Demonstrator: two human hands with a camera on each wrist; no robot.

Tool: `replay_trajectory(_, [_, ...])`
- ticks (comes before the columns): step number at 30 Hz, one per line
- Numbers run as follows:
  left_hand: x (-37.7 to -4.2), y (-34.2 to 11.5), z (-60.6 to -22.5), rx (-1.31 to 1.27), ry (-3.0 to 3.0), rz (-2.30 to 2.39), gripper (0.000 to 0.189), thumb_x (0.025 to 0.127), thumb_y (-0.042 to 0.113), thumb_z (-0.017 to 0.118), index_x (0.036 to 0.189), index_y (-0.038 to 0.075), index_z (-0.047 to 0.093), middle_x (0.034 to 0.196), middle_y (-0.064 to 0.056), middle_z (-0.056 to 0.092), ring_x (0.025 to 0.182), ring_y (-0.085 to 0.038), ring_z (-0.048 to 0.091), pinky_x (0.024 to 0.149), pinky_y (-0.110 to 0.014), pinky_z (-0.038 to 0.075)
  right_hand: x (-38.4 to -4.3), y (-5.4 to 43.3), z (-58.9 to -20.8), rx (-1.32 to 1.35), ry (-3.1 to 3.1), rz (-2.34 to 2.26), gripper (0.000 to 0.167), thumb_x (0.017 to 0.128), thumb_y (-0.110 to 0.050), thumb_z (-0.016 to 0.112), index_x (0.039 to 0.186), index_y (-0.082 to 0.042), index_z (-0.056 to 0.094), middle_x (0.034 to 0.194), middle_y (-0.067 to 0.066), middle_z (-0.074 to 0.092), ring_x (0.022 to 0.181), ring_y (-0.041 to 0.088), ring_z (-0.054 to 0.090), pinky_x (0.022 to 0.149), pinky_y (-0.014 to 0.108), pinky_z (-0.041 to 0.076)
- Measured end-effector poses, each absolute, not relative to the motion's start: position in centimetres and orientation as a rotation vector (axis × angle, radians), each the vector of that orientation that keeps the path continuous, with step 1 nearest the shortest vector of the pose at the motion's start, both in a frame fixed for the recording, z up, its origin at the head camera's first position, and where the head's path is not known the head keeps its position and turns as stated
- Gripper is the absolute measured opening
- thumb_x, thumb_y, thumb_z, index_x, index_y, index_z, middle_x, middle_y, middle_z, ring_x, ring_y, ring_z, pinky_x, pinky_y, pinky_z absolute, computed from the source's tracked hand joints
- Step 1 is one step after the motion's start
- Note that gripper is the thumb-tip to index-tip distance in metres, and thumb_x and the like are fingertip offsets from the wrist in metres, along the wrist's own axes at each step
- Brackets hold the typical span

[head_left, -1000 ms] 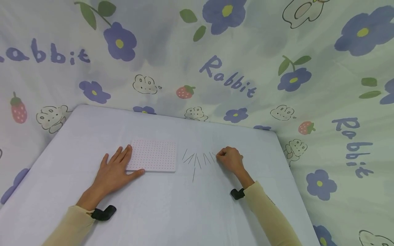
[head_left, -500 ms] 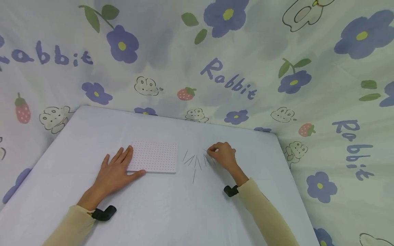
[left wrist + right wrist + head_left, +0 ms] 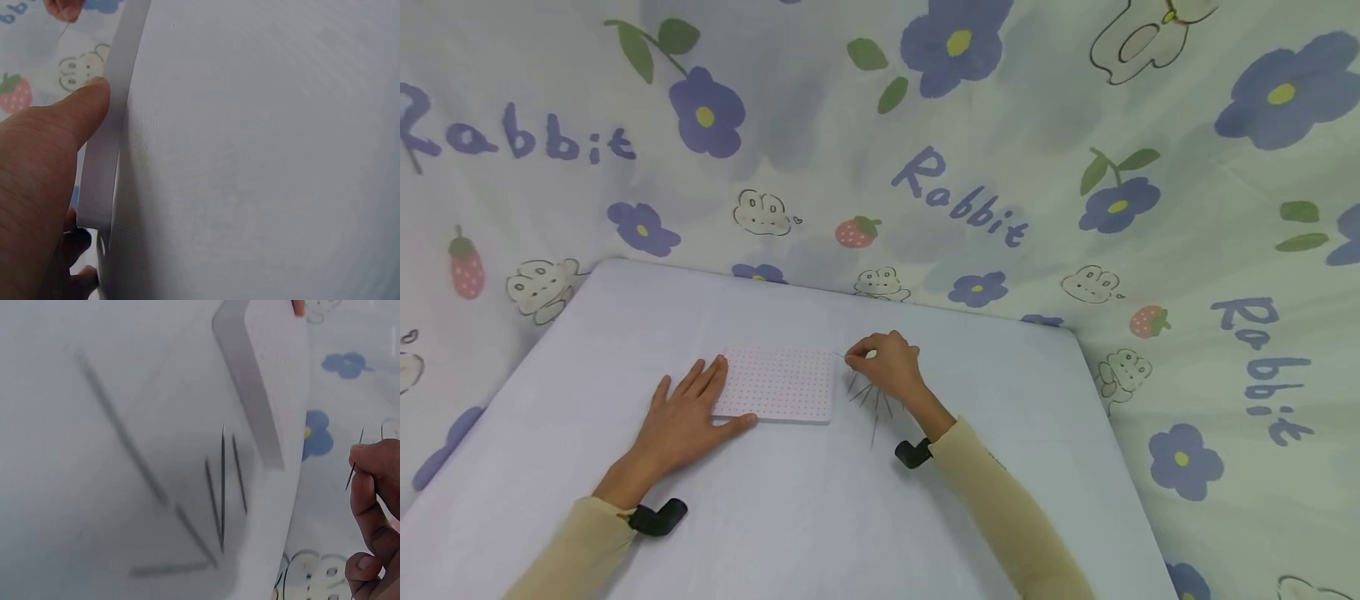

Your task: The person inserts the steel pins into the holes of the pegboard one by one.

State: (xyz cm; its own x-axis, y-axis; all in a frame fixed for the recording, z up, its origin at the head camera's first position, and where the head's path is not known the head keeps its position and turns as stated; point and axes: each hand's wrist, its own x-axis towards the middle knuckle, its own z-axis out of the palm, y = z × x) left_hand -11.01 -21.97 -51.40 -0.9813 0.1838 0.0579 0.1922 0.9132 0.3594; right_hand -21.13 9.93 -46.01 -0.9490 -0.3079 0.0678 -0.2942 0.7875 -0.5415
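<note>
A thin needle is pinched between the thumb and a finger of the right hand, and is held near the far right corner of a white board. Both ends of the needle are left showing past the fingers, with one end pointed toward the board. Whether that corner is touched by the needle cannot be told.

The board is laid flat on a table, which is covered in pale white, and its top is marked with rows of small dots. At its left edge it is touched by the left hand, whose fingers are straightened and spread, with the thumb set along the near edge. In the left wrist view the thumb is seen against the side of the board.

Several loose needles are scattered on the table just right of the board, at differing slants. Some are partly hidden by the right hand in the head view, and some are blurred in the right wrist view.

Both forearms are covered by beige sleeves, and a small black device is worn at each wrist. Behind the table a pale cloth is hung, printed with purple flowers, strawberries, rabbits and the word "Rabbit".
</note>
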Motion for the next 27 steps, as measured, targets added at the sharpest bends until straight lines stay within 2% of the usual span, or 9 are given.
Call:
replay_trajectory(6, [-11.2,-21.7,-51.1,-0.293,-3.067,-0.558,0.111,0.087,0.075,0.056,0.157,-0.005,0.022,0.162,-0.025,0.026,0.15,-0.047,0.02,0.113,-0.074,0.006,-20.7,6.7,-46.0,-0.529,2.898,-0.926,0.011,0.092,-0.036,0.073,0.093,-0.027,0.08,0.087,-0.019,0.072,0.104,0.019,0.06,0.09,0.052,0.034])
replay_trajectory(13, [-11.5,-21.9,-51.6,-0.299,-3.072,-0.566,0.113,0.087,0.078,0.053,0.158,-0.004,0.02,0.163,-0.025,0.024,0.15,-0.047,0.018,0.113,-0.075,0.003,-20.3,3.6,-46.4,-0.552,2.853,-0.964,0.01,0.092,-0.037,0.073,0.093,-0.03,0.08,0.082,-0.025,0.069,0.102,0.008,0.06,0.09,0.048,0.034])
replay_trajectory(20, [-11.2,-21.9,-51.5,-0.288,-3.058,-0.553,0.111,0.087,0.075,0.057,0.157,-0.004,0.023,0.162,-0.024,0.027,0.15,-0.046,0.02,0.113,-0.074,0.006,-19.9,1.9,-46.8,-0.597,2.799,-1.043,0.011,0.093,-0.036,0.073,0.095,-0.028,0.08,0.084,-0.024,0.07,0.099,0.008,0.065,0.094,0.05,0.034])
replay_trajectory(27, [-10.8,-21.9,-51.3,-0.282,-3.069,-0.548,0.111,0.087,0.075,0.056,0.157,-0.005,0.023,0.162,-0.025,0.027,0.15,-0.047,0.02,0.113,-0.075,0.006,-20.0,1.3,-47.7,-0.572,2.71,-1.163,0.01,0.093,-0.036,0.073,0.097,-0.029,0.079,0.089,-0.024,0.071,0.099,0.004,0.063,0.105,0.054,0.033])
